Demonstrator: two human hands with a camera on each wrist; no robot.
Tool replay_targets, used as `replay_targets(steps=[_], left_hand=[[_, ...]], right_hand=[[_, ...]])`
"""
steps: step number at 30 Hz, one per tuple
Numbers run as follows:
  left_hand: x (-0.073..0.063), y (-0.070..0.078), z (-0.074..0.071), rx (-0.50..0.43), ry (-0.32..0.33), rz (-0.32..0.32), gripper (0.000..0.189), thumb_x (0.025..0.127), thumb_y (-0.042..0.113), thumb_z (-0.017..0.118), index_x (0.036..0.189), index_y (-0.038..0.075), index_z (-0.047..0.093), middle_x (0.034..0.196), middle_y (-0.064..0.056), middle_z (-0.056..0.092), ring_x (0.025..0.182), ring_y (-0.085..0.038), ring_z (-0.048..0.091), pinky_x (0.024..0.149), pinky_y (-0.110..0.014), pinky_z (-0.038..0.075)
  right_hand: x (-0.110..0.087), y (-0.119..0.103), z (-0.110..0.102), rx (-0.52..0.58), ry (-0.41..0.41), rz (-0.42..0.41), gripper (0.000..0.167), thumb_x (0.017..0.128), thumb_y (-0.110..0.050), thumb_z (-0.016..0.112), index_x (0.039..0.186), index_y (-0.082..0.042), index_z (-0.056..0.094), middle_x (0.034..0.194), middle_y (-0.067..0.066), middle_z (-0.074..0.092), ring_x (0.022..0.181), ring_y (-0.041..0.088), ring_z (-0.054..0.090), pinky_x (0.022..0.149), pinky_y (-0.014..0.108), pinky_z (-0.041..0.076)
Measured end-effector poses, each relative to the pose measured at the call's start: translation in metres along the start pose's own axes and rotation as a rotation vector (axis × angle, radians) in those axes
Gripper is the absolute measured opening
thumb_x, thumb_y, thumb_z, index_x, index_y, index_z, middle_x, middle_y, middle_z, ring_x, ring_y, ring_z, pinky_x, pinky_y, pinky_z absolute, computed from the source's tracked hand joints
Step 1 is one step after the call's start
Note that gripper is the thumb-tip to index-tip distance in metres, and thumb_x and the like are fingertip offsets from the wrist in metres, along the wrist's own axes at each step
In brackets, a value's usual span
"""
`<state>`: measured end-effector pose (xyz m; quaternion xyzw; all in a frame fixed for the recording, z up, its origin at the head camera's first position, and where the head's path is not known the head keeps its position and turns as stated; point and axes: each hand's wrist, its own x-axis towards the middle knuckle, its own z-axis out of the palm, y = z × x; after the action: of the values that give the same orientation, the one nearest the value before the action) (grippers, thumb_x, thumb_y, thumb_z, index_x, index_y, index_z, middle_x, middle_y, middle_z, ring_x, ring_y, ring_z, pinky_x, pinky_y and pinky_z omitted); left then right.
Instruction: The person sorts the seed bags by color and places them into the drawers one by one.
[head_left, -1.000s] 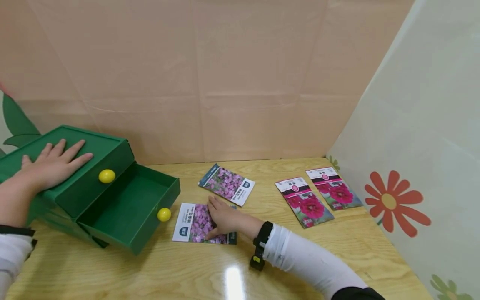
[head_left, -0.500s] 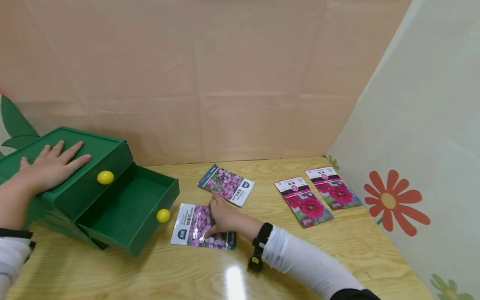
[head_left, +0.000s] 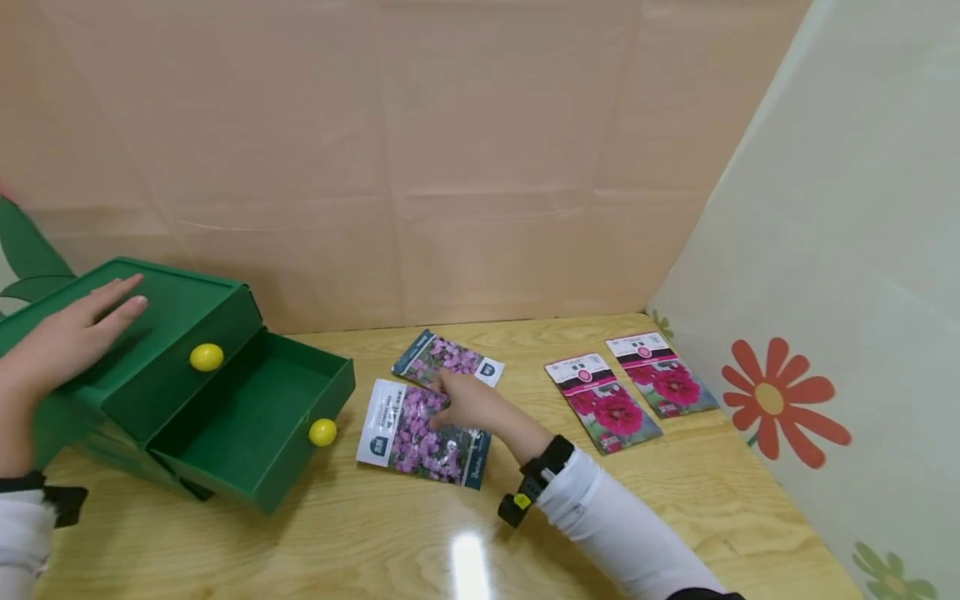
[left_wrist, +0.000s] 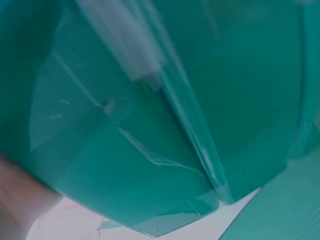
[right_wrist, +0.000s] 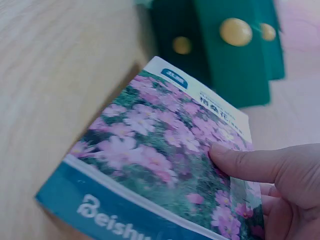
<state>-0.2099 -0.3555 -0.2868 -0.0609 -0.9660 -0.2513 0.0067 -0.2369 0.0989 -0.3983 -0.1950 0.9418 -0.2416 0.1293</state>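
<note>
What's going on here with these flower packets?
A person's right hand grips a flat, glossy packet with pink-purple flowers by its edge, thumb on top. The left hand, fingers extended, is over a green box with round yellow knobs; whether it touches is hard to tell. The box's green lower drawer is pulled out. A similar pink-purple packet lies just behind, and two rectangular magenta-flower packets lie to the right on the light wooden table.

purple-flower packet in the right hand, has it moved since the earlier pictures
Yes: against the lower yellow knob, the purple-flower packet has shifted to the right in the head view, the gap between them now wider.
</note>
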Motion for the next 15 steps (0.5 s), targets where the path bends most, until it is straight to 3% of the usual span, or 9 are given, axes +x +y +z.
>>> replay_targets(steps=[5, 9, 11, 15], left_hand=[[-0.019, 0.017, 0.003, -0.109, 0.167, 0.021, 0.063, 0.111, 0.039, 0.026, 0.162, 0.013, -0.002, 0.162, -0.032, -0.005, 0.141, -0.065, 0.000, 0.107, -0.081, 0.004], [-0.043, 0.051, 0.018, -0.176, 0.312, 0.078, 0.062, 0.111, 0.034, 0.030, 0.163, 0.015, 0.002, 0.166, -0.026, -0.001, 0.147, -0.058, -0.001, 0.112, -0.077, 0.001], [-0.055, 0.070, 0.027, -0.212, 0.376, 0.117, 0.061, 0.111, 0.033, 0.032, 0.163, 0.014, 0.006, 0.167, -0.023, 0.001, 0.150, -0.052, -0.001, 0.115, -0.073, -0.001], [-0.072, 0.102, 0.051, -0.284, 0.461, 0.234, 0.057, 0.110, 0.028, 0.040, 0.162, 0.014, 0.020, 0.168, -0.015, 0.013, 0.156, -0.031, 0.004, 0.120, -0.065, -0.001]], right_hand=[[-0.005, 0.013, -0.016, 0.124, 0.049, -0.015, 0.037, 0.085, -0.016, 0.082, 0.110, -0.004, 0.058, 0.097, 0.009, 0.062, 0.078, 0.019, 0.056, 0.068, 0.032, 0.049], [-0.015, 0.019, -0.026, 0.242, 0.114, 0.010, 0.047, 0.091, -0.017, 0.077, 0.132, -0.002, 0.060, 0.123, 0.018, 0.065, 0.104, 0.030, 0.065, 0.087, 0.042, 0.057], [-0.022, 0.020, -0.030, 0.302, 0.146, 0.010, 0.049, 0.094, -0.018, 0.074, 0.138, -0.004, 0.059, 0.129, 0.019, 0.065, 0.111, 0.033, 0.065, 0.094, 0.046, 0.056], [-0.036, 0.027, -0.035, 0.398, 0.207, -0.009, 0.041, 0.097, -0.020, 0.069, 0.134, -0.004, 0.063, 0.112, 0.014, 0.073, 0.093, 0.024, 0.070, 0.086, 0.040, 0.058]])
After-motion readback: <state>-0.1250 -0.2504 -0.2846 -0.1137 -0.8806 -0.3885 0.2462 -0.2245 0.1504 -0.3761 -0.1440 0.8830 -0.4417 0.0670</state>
